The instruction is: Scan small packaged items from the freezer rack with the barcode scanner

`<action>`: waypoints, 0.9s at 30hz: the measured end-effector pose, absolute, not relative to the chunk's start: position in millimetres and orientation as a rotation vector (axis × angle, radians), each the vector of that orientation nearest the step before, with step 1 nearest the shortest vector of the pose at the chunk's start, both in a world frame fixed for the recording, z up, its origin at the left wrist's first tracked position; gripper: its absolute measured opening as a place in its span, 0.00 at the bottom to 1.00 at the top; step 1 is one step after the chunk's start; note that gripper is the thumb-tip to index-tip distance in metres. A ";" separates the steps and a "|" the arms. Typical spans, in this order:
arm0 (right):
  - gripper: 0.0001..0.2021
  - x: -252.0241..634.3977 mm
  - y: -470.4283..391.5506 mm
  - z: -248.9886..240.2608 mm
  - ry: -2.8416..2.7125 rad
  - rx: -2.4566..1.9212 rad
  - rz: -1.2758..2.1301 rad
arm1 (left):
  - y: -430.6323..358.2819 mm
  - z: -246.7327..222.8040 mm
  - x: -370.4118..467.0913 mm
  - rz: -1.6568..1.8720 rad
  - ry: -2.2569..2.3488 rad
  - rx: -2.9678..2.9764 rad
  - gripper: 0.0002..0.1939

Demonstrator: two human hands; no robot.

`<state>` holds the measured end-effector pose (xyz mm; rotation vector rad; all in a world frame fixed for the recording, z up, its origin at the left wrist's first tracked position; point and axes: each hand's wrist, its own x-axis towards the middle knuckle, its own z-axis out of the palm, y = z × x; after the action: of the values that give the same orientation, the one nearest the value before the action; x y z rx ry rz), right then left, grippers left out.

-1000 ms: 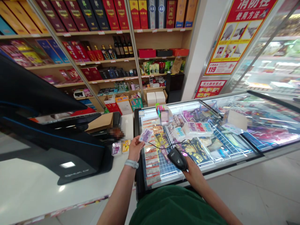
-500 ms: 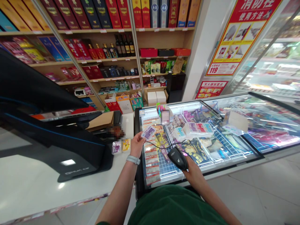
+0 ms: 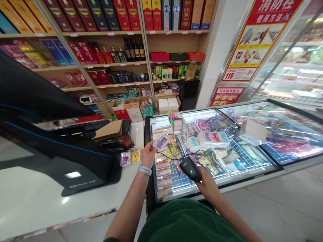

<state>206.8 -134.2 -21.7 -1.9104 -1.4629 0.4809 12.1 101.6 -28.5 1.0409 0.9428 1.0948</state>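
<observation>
My left hand (image 3: 149, 152) pinches a small white-and-purple pack (image 3: 160, 142) by its near left corner, held above the glass-topped freezer (image 3: 148, 195). In my right hand (image 3: 206, 179) is a black barcode scanner (image 3: 190, 168), its head pointing up and left toward the pack; a thin black cable (image 3: 174, 158) trails from it. Several similar packs (image 3: 213, 137) with purple, red and blue labels lie on the freezer glass beyond the scanner. To the left of my left hand, a purple pack (image 3: 125, 158) and a yellow pack (image 3: 136, 156) sit on the white counter.
A black checkout terminal (image 3: 85, 171) stands on the counter (image 3: 30, 201) at left. An open carton (image 3: 256, 131) rests on the freezer at right. Shelves (image 3: 121, 32) of boxes and bottles line the back, beside a pillar (image 3: 213, 60) with red signs.
My left hand and its pack have shifted very slightly to the right. The scanner in my right hand has moved slightly left and up.
</observation>
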 end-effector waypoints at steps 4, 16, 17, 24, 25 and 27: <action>0.20 205.9 -131.0 -17.5 -1.461 -1.897 0.483 | 104.1 -35.5 15.7 1.095 0.972 1.087 0.26; 0.15 201.8 -124.4 -3.6 -1.415 -1.890 0.534 | 109.5 -50.2 22.5 1.093 0.984 1.134 0.25; 0.14 201.5 -123.7 -2.3 -1.413 -1.889 0.533 | 109.8 -50.6 22.7 1.094 0.982 1.136 0.25; 0.19 199.3 -118.6 2.8 -1.419 -1.865 0.529 | 111.4 -53.2 24.6 1.103 0.984 1.152 0.24; 0.19 199.2 -118.4 2.5 -1.421 -1.864 0.534 | 111.6 -53.2 24.8 1.104 0.982 1.149 0.24; 0.19 199.2 -118.4 1.4 -1.422 -1.864 0.543 | 112.0 -52.8 25.0 1.104 0.973 1.143 0.25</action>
<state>199.2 -118.4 1.4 -1.8636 -1.4219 0.5430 25.0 112.0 -52.8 1.1433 0.9734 1.1038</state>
